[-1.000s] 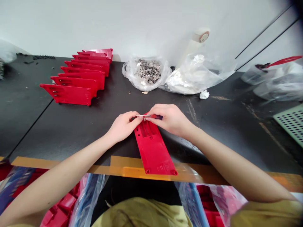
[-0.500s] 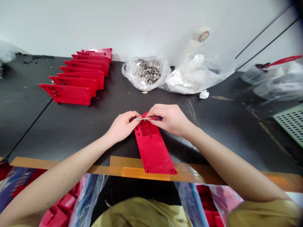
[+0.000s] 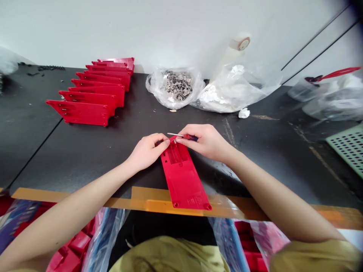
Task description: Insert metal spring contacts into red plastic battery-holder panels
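Note:
A long red plastic panel (image 3: pixel 187 185) lies on the black table, its near end over the taped front edge. My left hand (image 3: pixel 148 152) is closed on the panel's far left corner, thumb on top; something dark shows between its fingers. My right hand (image 3: pixel 205 142) grips a small screwdriver (image 3: pixel 190 137) with a red and dark handle. Its thin metal shaft points left, above the panel's far end. By the right fingertips, a small metal piece (image 3: pixel 174 141) sits at the end of the panel's recessed slot.
Several red panels (image 3: pixel 85 113) stand in a row at back left. Behind the work are a bag of small metal parts (image 3: pixel 178 85) and a bag of white material (image 3: pixel 224 96). A green perforated tray (image 3: pixel 347 147) is at right. Bins of red parts (image 3: pixel 76 245) sit below the edge.
The screwdriver's shaft has lifted off the panel's far end and tilted up, its tip now clear of my left thumb. A small metal piece shows by the right fingertips. My left hand stays put.

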Demonstrator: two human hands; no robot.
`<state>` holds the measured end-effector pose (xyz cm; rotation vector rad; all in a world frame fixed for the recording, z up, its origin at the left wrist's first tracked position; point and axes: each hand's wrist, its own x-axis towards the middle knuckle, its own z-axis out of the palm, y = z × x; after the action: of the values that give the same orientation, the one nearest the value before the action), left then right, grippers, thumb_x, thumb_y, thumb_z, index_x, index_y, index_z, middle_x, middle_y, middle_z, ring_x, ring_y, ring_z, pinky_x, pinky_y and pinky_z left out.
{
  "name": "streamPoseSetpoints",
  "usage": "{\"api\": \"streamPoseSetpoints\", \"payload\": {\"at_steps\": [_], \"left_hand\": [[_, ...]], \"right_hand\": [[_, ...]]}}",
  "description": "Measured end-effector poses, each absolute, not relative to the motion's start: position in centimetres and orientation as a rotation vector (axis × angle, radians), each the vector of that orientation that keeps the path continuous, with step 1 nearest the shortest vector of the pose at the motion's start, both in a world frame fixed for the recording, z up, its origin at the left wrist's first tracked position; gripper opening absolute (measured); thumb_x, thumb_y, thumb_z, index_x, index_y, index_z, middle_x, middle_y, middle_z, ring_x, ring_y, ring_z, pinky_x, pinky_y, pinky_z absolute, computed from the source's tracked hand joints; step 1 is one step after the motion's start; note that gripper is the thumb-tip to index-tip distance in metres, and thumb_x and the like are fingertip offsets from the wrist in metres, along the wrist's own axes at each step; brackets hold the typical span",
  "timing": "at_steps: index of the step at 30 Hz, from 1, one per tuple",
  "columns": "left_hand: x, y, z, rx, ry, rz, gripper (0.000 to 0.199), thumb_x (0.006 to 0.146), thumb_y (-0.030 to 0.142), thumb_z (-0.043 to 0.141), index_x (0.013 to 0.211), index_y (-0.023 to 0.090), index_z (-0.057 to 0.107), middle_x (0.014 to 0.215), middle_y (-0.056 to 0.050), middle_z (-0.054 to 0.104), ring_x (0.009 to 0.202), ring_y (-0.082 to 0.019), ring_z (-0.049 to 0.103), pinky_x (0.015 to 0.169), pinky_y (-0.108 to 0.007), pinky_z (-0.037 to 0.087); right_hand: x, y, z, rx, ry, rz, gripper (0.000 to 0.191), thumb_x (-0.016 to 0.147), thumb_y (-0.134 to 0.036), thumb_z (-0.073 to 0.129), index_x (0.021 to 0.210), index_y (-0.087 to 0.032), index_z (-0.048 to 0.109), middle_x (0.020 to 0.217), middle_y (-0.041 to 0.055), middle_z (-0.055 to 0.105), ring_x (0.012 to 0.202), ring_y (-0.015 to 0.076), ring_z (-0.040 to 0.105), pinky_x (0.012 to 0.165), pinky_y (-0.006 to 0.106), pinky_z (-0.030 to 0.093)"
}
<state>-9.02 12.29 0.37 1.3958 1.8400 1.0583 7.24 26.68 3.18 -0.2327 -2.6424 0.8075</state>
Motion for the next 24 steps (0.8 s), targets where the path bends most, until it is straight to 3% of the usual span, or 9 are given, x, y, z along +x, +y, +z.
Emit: {"api": "streamPoseSetpoints", "payload": {"at_steps": [14, 19, 24], "left_hand": [[-8.95, 12.31, 0.58, 1.405, 1.855, 1.043, 0.029, 0.092, 0.041, 0.049, 0.083, 0.02, 0.066, 0.079, 0.002, 0.063, 0.07, -0.013, 0.052, 0.067, -0.025, 0.038], [-8.89, 12.35, 0.43, 1.41, 1.867, 1.033, 0.027, 0.092, 0.04, 0.05, 0.084, 0.02, 0.066, 0.079, 0.002, 0.063, 0.07, -0.013, 0.052, 0.067, -0.025, 0.036], [-8.83, 12.48, 0.3, 1.427, 1.871, 1.047, 0.029, 0.093, 0.041, 0.049, 0.083, 0.02, 0.066, 0.078, 0.002, 0.063, 0.072, -0.013, 0.053, 0.068, -0.025, 0.037]], "right_hand": [[7.29, 26.5, 2.54, -0.111, -2.635, 0.622, 0.017, 0.093, -0.025, 0.06, 0.089, -0.016, 0.074, 0.085, 0.0043, 0.068, 0.075, 0.0133, 0.062, 0.066, 0.023, 0.043], [7.62, 26.22, 2.84, -0.15, -2.713, 0.48, 0.012, 0.086, -0.016, 0.062, 0.084, -0.017, 0.074, 0.086, 0.0028, 0.068, 0.074, 0.0125, 0.063, 0.063, 0.023, 0.041], [7.68, 26.08, 3.05, -0.156, -2.701, 0.533, 0.017, 0.087, -0.018, 0.06, 0.093, -0.019, 0.076, 0.086, 0.0026, 0.067, 0.072, 0.0115, 0.06, 0.062, 0.023, 0.04]]}}
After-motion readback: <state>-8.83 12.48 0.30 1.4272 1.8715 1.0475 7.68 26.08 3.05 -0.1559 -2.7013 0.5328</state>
